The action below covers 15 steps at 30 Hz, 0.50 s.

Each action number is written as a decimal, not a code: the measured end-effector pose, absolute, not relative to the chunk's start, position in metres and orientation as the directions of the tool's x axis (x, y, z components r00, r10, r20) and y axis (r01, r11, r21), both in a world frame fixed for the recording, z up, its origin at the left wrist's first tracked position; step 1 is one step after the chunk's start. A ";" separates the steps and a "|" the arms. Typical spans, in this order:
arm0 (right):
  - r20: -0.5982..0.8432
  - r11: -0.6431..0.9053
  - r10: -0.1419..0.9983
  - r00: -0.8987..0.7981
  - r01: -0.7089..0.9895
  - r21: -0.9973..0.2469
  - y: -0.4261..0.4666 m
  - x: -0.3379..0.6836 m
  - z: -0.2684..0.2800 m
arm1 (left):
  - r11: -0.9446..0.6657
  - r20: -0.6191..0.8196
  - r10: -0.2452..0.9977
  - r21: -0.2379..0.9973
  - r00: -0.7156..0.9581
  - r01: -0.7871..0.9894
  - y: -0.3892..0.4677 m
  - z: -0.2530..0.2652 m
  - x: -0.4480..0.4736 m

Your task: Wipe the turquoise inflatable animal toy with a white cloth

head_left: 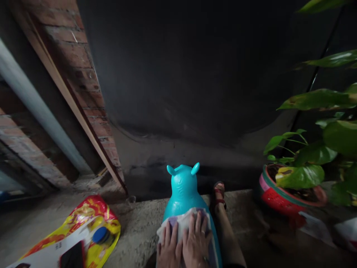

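A turquoise inflatable animal toy [184, 191] with two small ears stands at the bottom centre, facing away from me. A pale cloth [182, 220] lies across its back. My left hand [169, 247] and my right hand [197, 240] press flat on the cloth side by side, fingers spread and pointing forward. My right leg runs along the toy's right side, with a sandalled foot [219, 194] at the edge of the concrete ledge.
A red and yellow plastic bag [83, 219] lies at the lower left with a blue lid [100, 235] and a dark phone [73, 255] on it. A red pot [281, 199] with a leafy plant stands at right. A brick wall and dark wall rise ahead.
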State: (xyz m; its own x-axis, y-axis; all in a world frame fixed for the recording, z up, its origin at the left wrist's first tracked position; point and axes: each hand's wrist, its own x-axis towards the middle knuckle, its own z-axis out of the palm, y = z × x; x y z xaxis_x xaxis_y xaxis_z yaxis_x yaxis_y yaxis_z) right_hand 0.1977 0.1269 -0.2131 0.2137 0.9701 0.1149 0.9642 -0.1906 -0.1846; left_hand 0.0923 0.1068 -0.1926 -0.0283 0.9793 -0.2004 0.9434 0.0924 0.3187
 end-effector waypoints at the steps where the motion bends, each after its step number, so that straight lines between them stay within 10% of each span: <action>1: 0.097 -0.162 0.978 0.186 0.964 -0.213 0.140 0.201 -0.210 | 0.104 -0.217 0.976 0.307 -0.037 0.946 0.116 -0.189 0.094; 15: 0.128 -0.171 0.967 0.219 0.936 -0.309 0.122 0.239 -0.162 | 0.141 -0.069 0.989 0.229 -0.128 0.963 0.074 -0.204 0.100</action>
